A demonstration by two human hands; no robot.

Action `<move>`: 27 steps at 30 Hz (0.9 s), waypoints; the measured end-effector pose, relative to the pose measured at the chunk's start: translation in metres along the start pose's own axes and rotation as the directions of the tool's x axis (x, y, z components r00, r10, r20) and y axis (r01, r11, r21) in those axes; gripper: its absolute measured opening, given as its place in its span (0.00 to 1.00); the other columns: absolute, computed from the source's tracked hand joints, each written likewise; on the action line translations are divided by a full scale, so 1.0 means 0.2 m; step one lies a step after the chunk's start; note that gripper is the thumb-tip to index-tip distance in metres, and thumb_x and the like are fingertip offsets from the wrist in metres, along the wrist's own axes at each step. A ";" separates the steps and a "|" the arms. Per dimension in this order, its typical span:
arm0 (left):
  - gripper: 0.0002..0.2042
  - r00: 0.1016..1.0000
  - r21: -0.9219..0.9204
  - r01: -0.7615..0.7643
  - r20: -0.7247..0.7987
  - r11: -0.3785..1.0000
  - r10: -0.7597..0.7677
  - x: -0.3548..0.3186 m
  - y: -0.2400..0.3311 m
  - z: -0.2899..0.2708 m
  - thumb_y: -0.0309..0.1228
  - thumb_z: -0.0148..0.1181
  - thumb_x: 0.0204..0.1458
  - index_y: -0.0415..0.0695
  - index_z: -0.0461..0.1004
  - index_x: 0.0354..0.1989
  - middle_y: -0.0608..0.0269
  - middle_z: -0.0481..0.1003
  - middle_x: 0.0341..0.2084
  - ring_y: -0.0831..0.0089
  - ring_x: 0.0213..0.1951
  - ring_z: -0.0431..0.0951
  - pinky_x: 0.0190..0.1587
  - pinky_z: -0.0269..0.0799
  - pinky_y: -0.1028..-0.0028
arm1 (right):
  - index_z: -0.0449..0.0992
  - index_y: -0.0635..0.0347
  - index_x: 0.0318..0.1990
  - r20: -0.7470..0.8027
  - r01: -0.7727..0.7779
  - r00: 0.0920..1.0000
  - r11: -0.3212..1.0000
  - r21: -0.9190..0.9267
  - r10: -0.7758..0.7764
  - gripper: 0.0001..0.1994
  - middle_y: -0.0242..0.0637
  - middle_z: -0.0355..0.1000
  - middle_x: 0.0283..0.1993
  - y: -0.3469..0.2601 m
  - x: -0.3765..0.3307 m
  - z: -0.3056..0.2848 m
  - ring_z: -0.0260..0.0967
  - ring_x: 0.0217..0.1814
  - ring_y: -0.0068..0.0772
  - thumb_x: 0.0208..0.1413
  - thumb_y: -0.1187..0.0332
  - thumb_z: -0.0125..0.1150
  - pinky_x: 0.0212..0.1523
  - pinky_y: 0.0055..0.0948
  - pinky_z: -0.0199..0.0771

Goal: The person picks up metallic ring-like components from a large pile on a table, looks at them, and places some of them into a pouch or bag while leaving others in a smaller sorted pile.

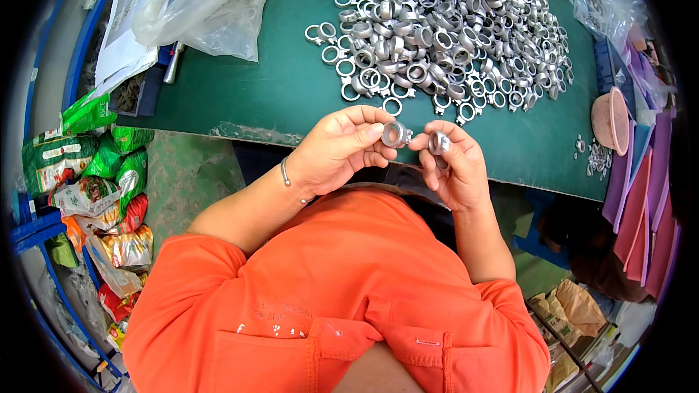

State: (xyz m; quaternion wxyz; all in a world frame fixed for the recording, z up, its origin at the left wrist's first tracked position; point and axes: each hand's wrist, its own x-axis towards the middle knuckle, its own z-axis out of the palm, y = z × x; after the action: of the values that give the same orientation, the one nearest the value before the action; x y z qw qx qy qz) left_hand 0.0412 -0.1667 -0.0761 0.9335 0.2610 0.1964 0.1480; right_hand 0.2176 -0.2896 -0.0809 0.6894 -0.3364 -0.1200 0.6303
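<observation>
The left hand (338,147) pinches a metal ring (394,135) at the near edge of the bench (240,94); the right hand (461,166) grips a second ring (438,143). A ring heap (444,38) lies toward the far edge

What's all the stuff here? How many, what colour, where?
piled metal rings: very many, silver, far side
small metal parts: many, silver, right side
tabletop: one, green, centre
basket: one, pink, right edge
plastic bags: several, clear, far corners
papers: several, white, upper left
filled bags: many, mostly green, left
rack: one, blue, far left
flat panels: several, purple and pink, right
paper wrapping: some, brown, lower right
held metal rings: at least two, silver, both hands
shirt: one, orange, on person
bracelet: one, silver, left wrist
left hand: one, bare, centre
right hand: one, bare, centre
</observation>
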 end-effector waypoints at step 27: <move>0.16 0.854 0.947 0.052 -0.206 -0.316 -0.477 -0.14 -0.18 -0.34 0.25 0.54 0.43 0.47 0.78 0.43 0.48 0.78 0.35 0.53 0.39 0.77 0.43 0.71 0.61 | 0.74 0.64 0.33 0.256 0.341 0.916 0.263 -0.902 -0.309 0.04 0.39 0.69 0.39 0.05 0.15 0.06 0.69 0.38 0.33 0.49 0.78 0.62 0.36 0.29 0.71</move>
State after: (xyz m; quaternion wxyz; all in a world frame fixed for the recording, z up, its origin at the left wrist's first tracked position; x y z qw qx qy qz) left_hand -0.0077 -0.1775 -0.1418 0.3892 0.8483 0.1597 -0.3216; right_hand 0.2080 -0.2583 -0.0865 0.4827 -0.6278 -0.5342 0.2958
